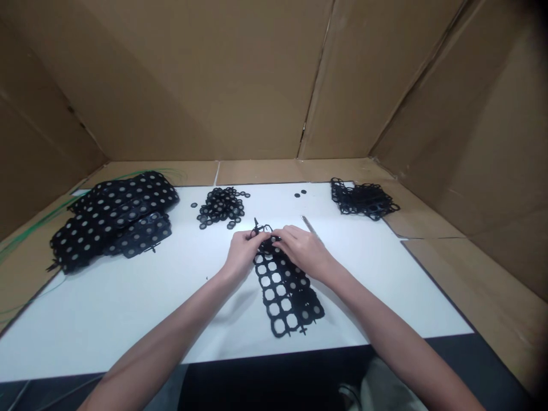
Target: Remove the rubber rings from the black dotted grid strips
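A black lattice sheet of ring-shaped cells point(278, 294) lies on the white board point(107, 322), its far end raised into my fingers. My left hand point(242, 254) and my right hand point(302, 250) pinch that end close together, hiding part of it. Some cells hold grey discs, and others show the white board through them. A thin metal tool point(310, 226) lies just beyond my right hand, its near end hidden behind my fingers.
Stacked black sheets with grey dots point(113, 220) lie at the left. A heap of small black rings point(220, 208) sits ahead, with two black discs point(299, 193) beyond. A black lattice tangle point(363, 200) lies at the far right. Cardboard walls point(171, 85) surround the board.
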The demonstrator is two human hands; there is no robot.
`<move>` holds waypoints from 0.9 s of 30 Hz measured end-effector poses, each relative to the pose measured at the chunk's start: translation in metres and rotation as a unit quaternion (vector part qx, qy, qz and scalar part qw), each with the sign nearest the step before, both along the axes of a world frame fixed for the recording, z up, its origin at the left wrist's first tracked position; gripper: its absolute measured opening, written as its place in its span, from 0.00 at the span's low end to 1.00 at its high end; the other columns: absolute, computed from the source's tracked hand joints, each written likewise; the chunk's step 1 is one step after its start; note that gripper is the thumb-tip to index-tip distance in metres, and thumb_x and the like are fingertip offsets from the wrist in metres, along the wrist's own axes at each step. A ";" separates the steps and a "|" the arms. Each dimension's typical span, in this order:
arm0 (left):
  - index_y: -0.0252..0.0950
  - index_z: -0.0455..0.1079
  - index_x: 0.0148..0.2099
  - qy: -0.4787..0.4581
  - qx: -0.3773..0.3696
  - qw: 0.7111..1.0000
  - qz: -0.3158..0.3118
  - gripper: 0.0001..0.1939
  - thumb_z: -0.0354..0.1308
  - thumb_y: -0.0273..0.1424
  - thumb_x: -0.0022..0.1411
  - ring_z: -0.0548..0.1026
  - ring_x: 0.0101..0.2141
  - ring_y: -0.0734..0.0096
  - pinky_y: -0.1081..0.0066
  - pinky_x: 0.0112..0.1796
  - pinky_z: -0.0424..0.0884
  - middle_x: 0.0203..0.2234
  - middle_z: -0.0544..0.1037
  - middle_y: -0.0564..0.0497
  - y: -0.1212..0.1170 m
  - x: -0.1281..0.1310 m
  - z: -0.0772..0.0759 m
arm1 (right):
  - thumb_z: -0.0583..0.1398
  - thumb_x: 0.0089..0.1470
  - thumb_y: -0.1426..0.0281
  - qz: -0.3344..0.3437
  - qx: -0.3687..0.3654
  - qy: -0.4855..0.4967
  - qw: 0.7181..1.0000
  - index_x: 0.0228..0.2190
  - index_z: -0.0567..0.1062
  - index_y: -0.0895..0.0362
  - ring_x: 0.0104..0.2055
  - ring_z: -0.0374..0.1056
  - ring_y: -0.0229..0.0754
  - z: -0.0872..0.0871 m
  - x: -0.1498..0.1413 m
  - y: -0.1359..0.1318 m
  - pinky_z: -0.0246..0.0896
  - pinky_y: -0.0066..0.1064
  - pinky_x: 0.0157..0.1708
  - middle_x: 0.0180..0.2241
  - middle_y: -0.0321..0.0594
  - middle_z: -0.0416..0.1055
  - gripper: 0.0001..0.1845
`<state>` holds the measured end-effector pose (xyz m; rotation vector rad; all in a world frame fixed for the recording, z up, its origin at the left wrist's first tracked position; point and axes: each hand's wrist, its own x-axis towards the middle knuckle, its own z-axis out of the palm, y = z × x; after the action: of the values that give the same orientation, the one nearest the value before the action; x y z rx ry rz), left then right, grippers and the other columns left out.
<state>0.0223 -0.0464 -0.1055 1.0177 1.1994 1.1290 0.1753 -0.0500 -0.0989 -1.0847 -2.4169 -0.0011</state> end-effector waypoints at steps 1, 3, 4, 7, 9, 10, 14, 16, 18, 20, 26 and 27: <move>0.33 0.63 0.17 0.008 0.006 1.000 0.001 0.13 0.60 0.36 0.44 0.60 0.18 0.78 0.74 0.23 0.56 0.13 0.63 0.56 0.000 0.000 -0.002 | 0.46 0.57 0.71 0.005 0.026 -0.025 0.999 0.36 0.68 0.58 0.30 0.63 0.40 0.000 0.000 0.000 0.57 0.31 0.27 0.27 0.41 0.67 0.12; 0.33 0.60 0.16 0.029 0.017 0.999 -0.008 0.15 0.60 0.36 0.44 0.57 0.17 0.79 0.74 0.21 0.54 0.12 0.59 0.57 0.000 -0.002 -0.004 | 0.45 0.58 0.72 0.021 0.058 -0.054 0.997 0.34 0.68 0.59 0.28 0.60 0.39 -0.001 0.001 0.001 0.55 0.30 0.25 0.25 0.40 0.65 0.13; 0.34 0.58 0.16 0.044 0.024 0.999 -0.017 0.16 0.59 0.36 0.44 0.56 0.17 0.80 0.74 0.21 0.53 0.11 0.58 0.57 0.000 -0.002 -0.005 | 0.45 0.57 0.73 0.030 0.063 -0.055 0.996 0.33 0.68 0.59 0.28 0.59 0.39 -0.001 0.001 0.001 0.54 0.29 0.25 0.25 0.40 0.65 0.13; 0.34 0.55 0.14 0.092 0.048 0.994 -0.046 0.18 0.58 0.36 0.46 0.53 0.16 0.81 0.74 0.19 0.49 0.11 0.55 0.57 0.000 -0.003 -0.005 | 0.45 0.57 0.74 0.053 0.056 -0.044 0.996 0.31 0.68 0.59 0.27 0.58 0.38 -0.002 0.003 0.004 0.53 0.28 0.24 0.24 0.39 0.64 0.13; 0.34 0.55 0.14 0.109 0.062 0.990 -0.057 0.19 0.58 0.36 0.46 0.53 0.16 0.81 0.74 0.19 0.49 0.11 0.56 0.57 0.000 -0.004 -0.004 | 0.45 0.57 0.74 0.061 0.056 -0.035 0.996 0.30 0.68 0.59 0.27 0.57 0.37 -0.004 0.004 0.005 0.52 0.28 0.24 0.23 0.39 0.64 0.13; 0.34 0.55 0.14 0.113 0.068 0.990 -0.060 0.18 0.58 0.36 0.46 0.54 0.16 0.81 0.75 0.19 0.49 0.11 0.57 0.57 0.001 -0.004 -0.003 | 0.45 0.57 0.74 0.066 0.057 -0.027 0.996 0.30 0.68 0.59 0.26 0.57 0.37 -0.005 0.004 0.006 0.52 0.28 0.24 0.23 0.39 0.64 0.13; 0.32 0.61 0.16 0.092 0.084 0.992 -0.028 0.15 0.59 0.36 0.46 0.58 0.17 0.80 0.75 0.19 0.53 0.12 0.62 0.55 0.007 -0.005 -0.002 | 0.46 0.56 0.75 0.083 0.045 0.061 0.994 0.29 0.66 0.58 0.26 0.57 0.37 -0.006 0.000 0.001 0.53 0.28 0.25 0.22 0.37 0.62 0.10; 0.32 0.64 0.18 0.059 0.077 0.995 0.000 0.13 0.60 0.35 0.45 0.62 0.18 0.78 0.75 0.20 0.56 0.14 0.66 0.54 0.012 -0.006 -0.002 | 0.49 0.54 0.75 0.071 0.006 0.156 0.985 0.28 0.64 0.56 0.24 0.56 0.34 -0.003 -0.003 -0.004 0.53 0.27 0.24 0.22 0.35 0.61 0.06; 0.31 0.66 0.20 0.011 0.045 0.998 0.049 0.11 0.60 0.35 0.44 0.66 0.19 0.76 0.75 0.21 0.59 0.16 0.69 0.52 0.017 -0.009 -0.003 | 0.52 0.53 0.74 0.025 -0.030 0.313 0.949 0.27 0.62 0.55 0.21 0.52 0.32 0.001 -0.005 -0.009 0.51 0.25 0.21 0.21 0.31 0.57 0.04; 0.31 0.66 0.22 -0.038 -0.011 0.989 0.140 0.10 0.61 0.33 0.43 0.66 0.19 0.76 0.76 0.21 0.60 0.16 0.69 0.52 0.022 -0.012 -0.003 | 0.52 0.52 0.73 -0.043 -0.060 0.502 0.862 0.26 0.59 0.54 0.20 0.50 0.30 0.004 -0.005 -0.009 0.49 0.24 0.20 0.20 0.29 0.52 0.05; 0.31 0.68 0.25 -0.090 -0.041 0.990 0.096 0.15 0.61 0.39 0.43 0.62 0.17 0.82 0.78 0.19 0.56 0.19 0.68 0.53 0.023 -0.009 -0.005 | 0.51 0.42 0.75 -0.104 -0.400 0.710 0.570 0.17 0.53 0.57 0.18 0.46 0.28 -0.001 -0.002 0.010 0.45 0.21 0.16 0.17 0.31 0.53 0.09; 0.31 0.67 0.25 -0.092 -0.044 0.991 0.083 0.16 0.61 0.40 0.43 0.62 0.18 0.82 0.78 0.19 0.56 0.20 0.68 0.53 0.022 -0.007 -0.004 | 0.50 0.39 0.76 -0.107 -0.436 0.705 0.550 0.17 0.53 0.57 0.17 0.46 0.27 -0.004 -0.002 0.014 0.43 0.21 0.15 0.17 0.32 0.55 0.08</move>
<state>0.0158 -0.0248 -0.1100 0.7409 1.1887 1.2598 0.1735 -0.0360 -0.1033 -0.9782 -0.6357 1.4914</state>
